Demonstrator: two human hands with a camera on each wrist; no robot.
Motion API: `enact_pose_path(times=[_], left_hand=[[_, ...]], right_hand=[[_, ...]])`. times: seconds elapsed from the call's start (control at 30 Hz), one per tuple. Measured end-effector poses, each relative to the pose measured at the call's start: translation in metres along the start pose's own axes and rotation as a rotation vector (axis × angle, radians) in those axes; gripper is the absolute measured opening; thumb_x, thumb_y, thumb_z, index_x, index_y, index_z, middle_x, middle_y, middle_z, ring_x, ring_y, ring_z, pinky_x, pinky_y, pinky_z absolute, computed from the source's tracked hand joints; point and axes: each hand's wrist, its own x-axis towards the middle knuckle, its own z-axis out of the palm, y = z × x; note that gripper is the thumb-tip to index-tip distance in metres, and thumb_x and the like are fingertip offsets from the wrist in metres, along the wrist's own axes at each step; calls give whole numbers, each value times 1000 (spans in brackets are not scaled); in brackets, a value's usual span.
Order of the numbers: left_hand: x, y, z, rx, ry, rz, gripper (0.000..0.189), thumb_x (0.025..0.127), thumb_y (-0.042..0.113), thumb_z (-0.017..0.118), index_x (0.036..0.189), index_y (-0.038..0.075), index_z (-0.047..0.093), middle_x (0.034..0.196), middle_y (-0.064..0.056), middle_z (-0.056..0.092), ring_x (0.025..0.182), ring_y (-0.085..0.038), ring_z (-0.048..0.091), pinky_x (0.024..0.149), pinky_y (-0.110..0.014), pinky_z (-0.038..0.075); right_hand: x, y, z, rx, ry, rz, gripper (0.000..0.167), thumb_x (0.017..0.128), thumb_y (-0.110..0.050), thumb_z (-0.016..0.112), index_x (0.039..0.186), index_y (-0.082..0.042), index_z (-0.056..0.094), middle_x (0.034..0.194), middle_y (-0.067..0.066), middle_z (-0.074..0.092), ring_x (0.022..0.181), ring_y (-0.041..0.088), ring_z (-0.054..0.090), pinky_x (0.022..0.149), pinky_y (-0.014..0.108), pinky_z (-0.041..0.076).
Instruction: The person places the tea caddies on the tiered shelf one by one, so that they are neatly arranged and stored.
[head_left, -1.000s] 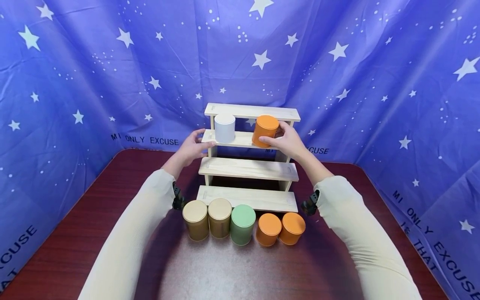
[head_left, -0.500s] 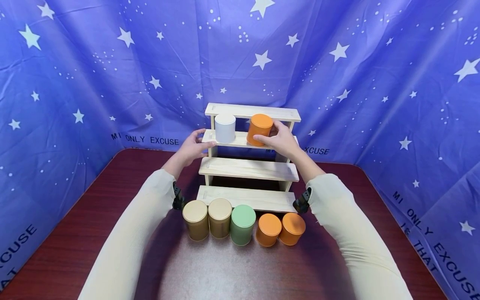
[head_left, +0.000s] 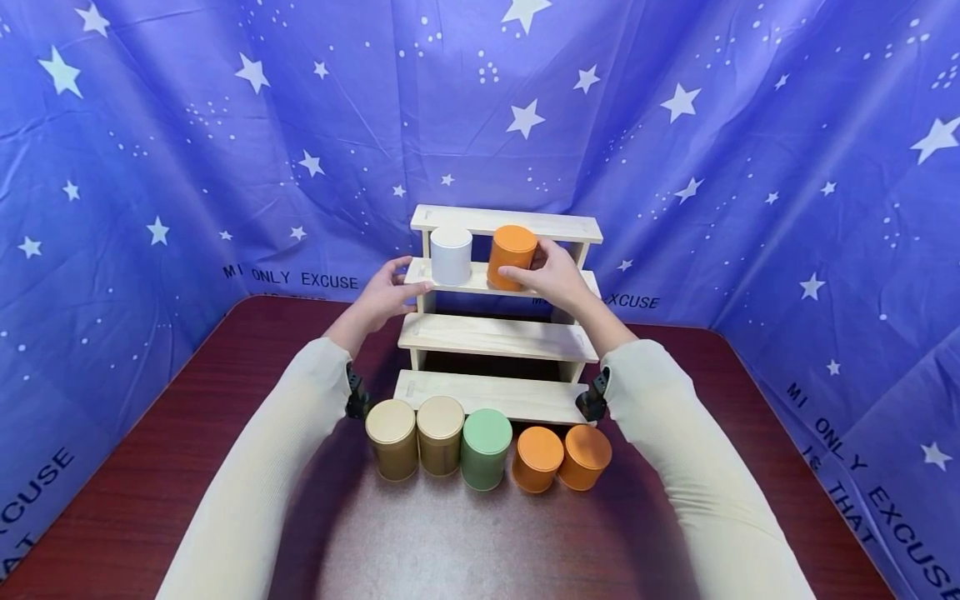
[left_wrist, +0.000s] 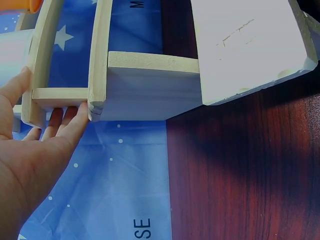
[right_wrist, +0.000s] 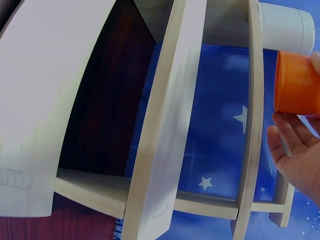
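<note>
A pale wooden tiered rack [head_left: 498,336] stands on the table. My left hand [head_left: 382,297] holds the left end of its second tier from the top, thumb at the front edge, fingers against the side beneath. Beside that thumb a white canister [head_left: 451,257] sits upright on the tier. My right hand [head_left: 557,273] grips an orange canister [head_left: 512,257] from its right side, just right of the white one. In the right wrist view, a gap of blue backdrop shows between the orange canister's base [right_wrist: 278,82] and the plank [right_wrist: 254,100].
Along the rack's front, on the dark red table [head_left: 480,550], stand two gold canisters [head_left: 395,454], a green canister [head_left: 484,462] and two orange canisters [head_left: 536,475]. A blue star-printed curtain [head_left: 480,125] encloses the back and sides.
My right hand has carried the orange canister leftward, closer to the white one, and its tilt has lessened. The left hand stays at the rack's end.
</note>
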Motion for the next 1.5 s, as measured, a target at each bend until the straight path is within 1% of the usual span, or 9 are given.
enact_pose_path(times=[0.17,0.33,0.63,0.97,1.13,1.3,1.5], left_hand=[[1,-1,0,8,3,-2,77,89,14,64,150,16,16,142,-23,32,127,-37,44,102,-50,44],[1,-1,0,10,2,4,78,89,16,64,150,16,16,141,-23,32,127,-36,44,103,-50,43],[0,0,0,7,1,13,77,89,16,64,150,15,16,141,-23,33,126,-36,44,103,-50,43],[0,-2,-1,19,4,19,77,89,16,64,149,15,16,140,-23,34,126,-37,44,102,-51,44],[-1,-2,-1,31,2,21,78,89,17,64,150,16,16,141,-23,33,127,-37,43,102,-50,44],[-1,-1,-2,28,2,17,77,89,16,64,149,16,16,141,-23,33,126,-37,44,102,-50,44],[-1,0,-1,25,2,20,76,89,15,63,149,15,17,141,-23,34,126,-37,44,101,-50,45]], right_hand=[[3,-2,3,12,-9,7,69,77,-38,76,131,-8,46,117,11,57,103,24,55,93,37,49],[6,-3,7,25,-11,-2,69,77,-36,76,132,-8,45,118,11,57,103,24,55,93,37,49],[9,-5,15,41,-14,8,69,78,-35,75,134,-8,44,118,11,57,103,23,56,91,37,50],[12,-3,20,54,-14,11,71,77,-36,76,134,-9,44,119,10,57,104,23,56,91,37,50],[13,-2,23,50,-4,19,72,77,-37,76,135,-8,43,120,11,57,105,23,57,92,37,51],[12,0,26,51,23,42,72,77,-39,76,131,-6,44,119,12,58,105,24,58,91,37,52],[13,3,28,68,46,31,70,76,-38,76,129,-5,45,117,12,59,104,24,59,90,37,53]])
